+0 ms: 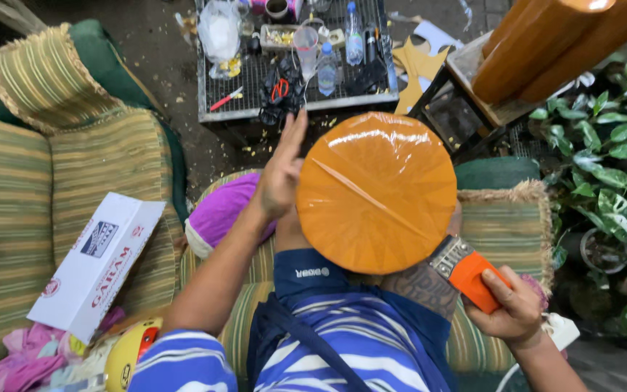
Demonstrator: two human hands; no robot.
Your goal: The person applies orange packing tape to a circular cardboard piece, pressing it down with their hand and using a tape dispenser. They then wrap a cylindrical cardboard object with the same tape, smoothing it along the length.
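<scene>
Orange disc faces up; its crease runs upper-left to lower-right.

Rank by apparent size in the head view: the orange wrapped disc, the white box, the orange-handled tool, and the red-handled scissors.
1. orange wrapped disc
2. white box, though the disc sits nearer the camera, so true order is unsure
3. orange-handled tool, held in the right hand
4. red-handled scissors, farthest away

A round orange disc, glossy with plastic wrap and fine radial creases, stands tilted at the frame's centre. An orange-handled tape dispenser touches its lower right edge.
</scene>
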